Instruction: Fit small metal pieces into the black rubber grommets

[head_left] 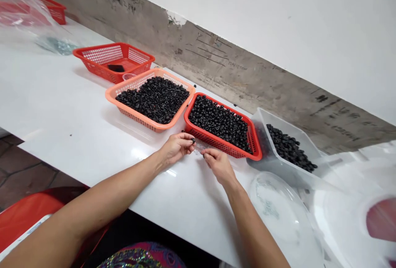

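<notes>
My left hand (177, 146) rests on the white table (77, 128) and pinches a small black ring (193, 140) between thumb and fingertips. My right hand (218, 164) lies just right of it, fingers curled, pinching something small and dark that I cannot make out. A small clear plastic piece (201, 146) lies between the two hands. Both hands sit right in front of a red basket (198, 132) full of small black rings. An orange basket (130, 113) to its left holds several more black rings.
A clear tub (272, 163) of black parts stands to the right, with clear plastic bags (309, 218) in front. An almost empty red basket (93, 59) sits farther left, another red basket (57, 12) and plastic sheeting at far left. A concrete wall runs behind.
</notes>
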Motion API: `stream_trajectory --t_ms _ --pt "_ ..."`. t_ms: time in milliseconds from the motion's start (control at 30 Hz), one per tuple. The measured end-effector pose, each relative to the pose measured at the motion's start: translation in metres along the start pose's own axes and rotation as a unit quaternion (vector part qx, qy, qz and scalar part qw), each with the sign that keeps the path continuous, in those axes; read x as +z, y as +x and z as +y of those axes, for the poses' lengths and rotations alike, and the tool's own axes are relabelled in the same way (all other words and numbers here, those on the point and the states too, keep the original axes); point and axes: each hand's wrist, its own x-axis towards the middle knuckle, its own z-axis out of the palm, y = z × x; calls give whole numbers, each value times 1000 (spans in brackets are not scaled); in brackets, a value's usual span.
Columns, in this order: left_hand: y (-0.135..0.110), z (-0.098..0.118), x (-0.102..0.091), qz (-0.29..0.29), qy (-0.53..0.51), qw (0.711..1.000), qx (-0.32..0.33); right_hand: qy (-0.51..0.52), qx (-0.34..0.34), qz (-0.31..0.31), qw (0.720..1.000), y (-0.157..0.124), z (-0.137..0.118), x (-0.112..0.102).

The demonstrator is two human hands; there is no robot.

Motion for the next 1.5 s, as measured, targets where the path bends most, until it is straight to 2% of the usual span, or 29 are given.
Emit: stream_trajectory --t_ms 100,200,300,400,567,867,1033,1167,1333,1500 --pt "-5 -16 5 -47 35 997 -51 211 86 1 974 -24 10 -12" --pt "-11 -27 9 -67 66 992 -88 346 123 31 929 -36 14 -9" --pt "-13 -31 11 -69 85 990 -91 398 132 42 907 -41 12 -3" --pt "-13 -31 11 -65 102 988 -96 403 123 56 905 -46 8 -3" --pt "-13 -35 12 -61 133 985 -87 356 93 83 926 -53 8 -4" --pt "-15 -40 13 -61 192 977 -65 179 73 135 972 -58 2 1" --pt "-16 -40 13 -75 238 968 -43 86 22 140 986 -61 -1 4" --pt "-18 -40 16 -85 280 956 -31 -14 -51 154 987 -61 4 6" --pt "-17 -41 17 -94 344 934 3 -117 -146 146 971 -63 8 7" --pt "-19 -41 16 -105 455 884 37 -134 -156 148 967 -65 6 8"
